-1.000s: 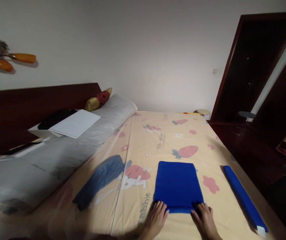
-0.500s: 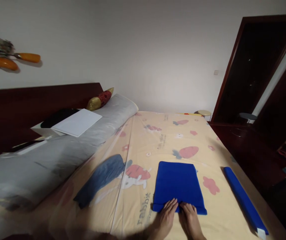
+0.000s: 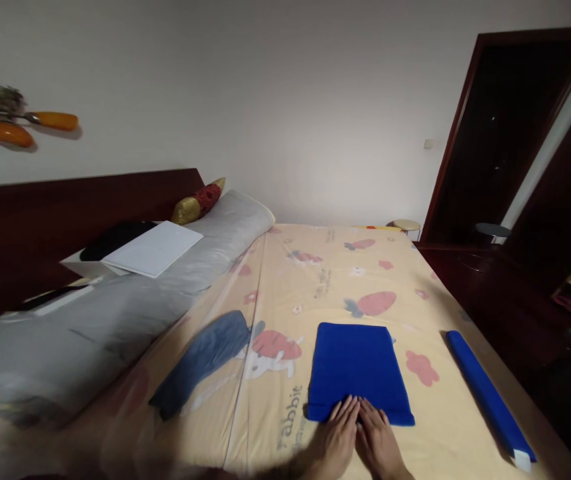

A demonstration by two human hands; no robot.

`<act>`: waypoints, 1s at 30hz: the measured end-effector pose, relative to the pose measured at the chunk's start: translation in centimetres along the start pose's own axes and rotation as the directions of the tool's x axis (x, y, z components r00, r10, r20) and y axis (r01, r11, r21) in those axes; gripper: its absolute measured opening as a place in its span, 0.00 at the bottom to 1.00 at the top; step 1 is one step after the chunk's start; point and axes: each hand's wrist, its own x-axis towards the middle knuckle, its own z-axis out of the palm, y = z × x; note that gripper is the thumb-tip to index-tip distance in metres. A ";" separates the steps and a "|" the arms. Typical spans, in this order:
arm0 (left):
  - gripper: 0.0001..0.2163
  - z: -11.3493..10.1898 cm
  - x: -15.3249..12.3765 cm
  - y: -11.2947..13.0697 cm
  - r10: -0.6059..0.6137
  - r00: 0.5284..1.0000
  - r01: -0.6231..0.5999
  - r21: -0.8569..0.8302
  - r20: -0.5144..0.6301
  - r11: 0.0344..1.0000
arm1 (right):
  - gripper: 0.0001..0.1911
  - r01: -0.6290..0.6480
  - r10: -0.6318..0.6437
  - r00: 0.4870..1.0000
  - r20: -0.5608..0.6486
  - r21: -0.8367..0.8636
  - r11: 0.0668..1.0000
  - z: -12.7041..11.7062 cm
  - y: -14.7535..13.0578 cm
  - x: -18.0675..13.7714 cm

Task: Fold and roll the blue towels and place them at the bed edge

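Observation:
A blue cloth lies flat on the bed, with a narrow strip folded over along its near edge. My left hand rests on the middle of that folded edge, its fingers stretched out and pressing down. Close beside it, almost touching, my right hand lies on the same edge with its fingers extended. Neither hand grips the fabric. To the right, a long narrow blue roll or folded strip with a white tag at its near end lies along the bed's side.
The patterned bed sheet spreads all round. A crumpled dark-blue cloth lies on the left. Behind it a long grey pillow bears a white box lid. Stools stand past the bed near a dark doorway.
My hands have come closer together at the middle of the folded edge, and their fingers now lie straighter and flatter. The cloth looks almost unchanged.

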 end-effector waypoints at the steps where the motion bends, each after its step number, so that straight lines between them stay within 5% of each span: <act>1: 0.28 -0.3 0.0 -0.1 -0.005 1.000 0.005 -0.004 0.002 1.000 | 0.24 -0.010 0.010 1.000 0.013 -0.008 1.000 -0.1 0.3 0.0; 6: 0.27 -1.9 -2.8 -4.8 -0.159 0.987 0.159 0.084 -0.008 0.984 | 0.25 -0.226 0.220 0.973 -0.063 -0.112 0.968 -2.9 6.9 -2.8; 10: 0.28 -1.9 -4.2 -6.4 -0.217 0.972 0.230 0.172 -0.093 0.958 | 0.24 -0.254 0.238 0.963 -0.124 -0.134 0.958 -4.4 10.0 -4.7; 19: 0.22 0.0 -4.7 -5.1 -0.097 0.994 0.103 0.132 -0.052 0.986 | 0.22 -0.039 0.030 0.995 -0.092 -0.100 0.994 -2.2 8.2 -5.2; 23: 0.28 -0.7 -3.9 -5.2 -0.194 0.981 0.194 0.025 -0.003 0.981 | 0.16 -0.104 0.098 0.990 -0.102 -0.051 0.993 -2.6 7.7 -4.1; 30: 0.16 -0.7 -0.6 -4.5 -0.401 0.916 0.402 -0.052 0.027 0.914 | 0.12 -0.224 0.223 0.975 -0.022 -0.038 0.974 -3.4 7.1 -0.2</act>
